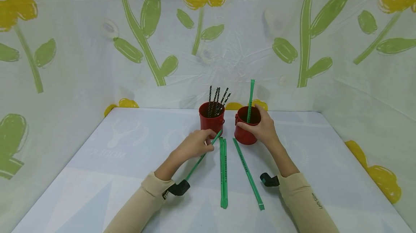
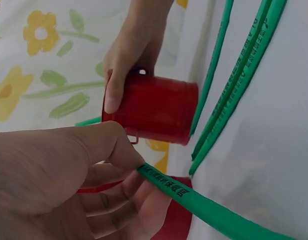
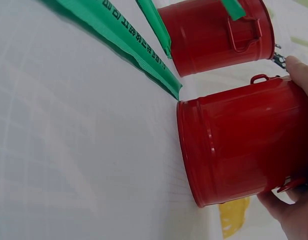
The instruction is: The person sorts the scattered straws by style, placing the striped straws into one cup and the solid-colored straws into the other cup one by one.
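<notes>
My left hand pinches a slim green wrapped straw between thumb and forefinger; dark print runs along its wrapper. The straw slants from low left up to near the base of the left red bucket. The right red bucket stands on the table with my right hand gripping its rim, thumb at the near side and fingers at the far side. Out of that bucket rises one upright green wrapped straw, its lower end hidden inside. In the right wrist view the gripped bucket fills the right side.
Several black straws with white dots lean in the left bucket. Two green wrapped straws lie side by side on the white table, and another green straw lies slanted to their right. A flower-printed curtain closes off the back.
</notes>
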Action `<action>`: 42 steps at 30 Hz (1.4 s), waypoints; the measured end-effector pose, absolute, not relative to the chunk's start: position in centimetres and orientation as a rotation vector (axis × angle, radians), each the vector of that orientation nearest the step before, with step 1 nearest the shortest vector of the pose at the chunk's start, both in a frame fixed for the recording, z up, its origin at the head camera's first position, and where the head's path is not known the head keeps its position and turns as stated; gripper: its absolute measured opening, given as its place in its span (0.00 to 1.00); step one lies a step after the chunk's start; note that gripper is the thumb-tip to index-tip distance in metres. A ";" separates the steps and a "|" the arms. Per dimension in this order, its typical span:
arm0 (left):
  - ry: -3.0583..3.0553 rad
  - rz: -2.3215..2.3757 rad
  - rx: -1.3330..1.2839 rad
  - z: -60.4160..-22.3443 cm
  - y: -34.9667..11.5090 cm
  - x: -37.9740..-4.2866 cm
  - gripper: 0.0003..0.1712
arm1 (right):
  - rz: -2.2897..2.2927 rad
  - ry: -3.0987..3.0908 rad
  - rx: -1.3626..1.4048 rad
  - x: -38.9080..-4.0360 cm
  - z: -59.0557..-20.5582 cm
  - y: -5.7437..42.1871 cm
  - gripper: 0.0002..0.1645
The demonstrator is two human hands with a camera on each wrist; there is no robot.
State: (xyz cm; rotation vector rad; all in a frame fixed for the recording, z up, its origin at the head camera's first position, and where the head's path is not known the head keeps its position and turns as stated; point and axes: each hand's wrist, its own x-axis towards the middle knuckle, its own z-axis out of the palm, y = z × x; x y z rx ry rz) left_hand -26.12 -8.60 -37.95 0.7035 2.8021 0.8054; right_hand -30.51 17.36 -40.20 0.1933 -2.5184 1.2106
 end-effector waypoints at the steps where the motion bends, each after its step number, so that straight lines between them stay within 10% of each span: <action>1: 2.802 0.822 0.710 -37.9 -8.6 -26.1 0.22 | 1.210 -2.522 0.191 -30.5 -40.2 17.4 0.59; 42: 2.763 1.707 0.944 -36.4 -6.9 -26.0 0.16 | 1.201 -2.503 0.210 -30.6 -40.5 17.4 0.58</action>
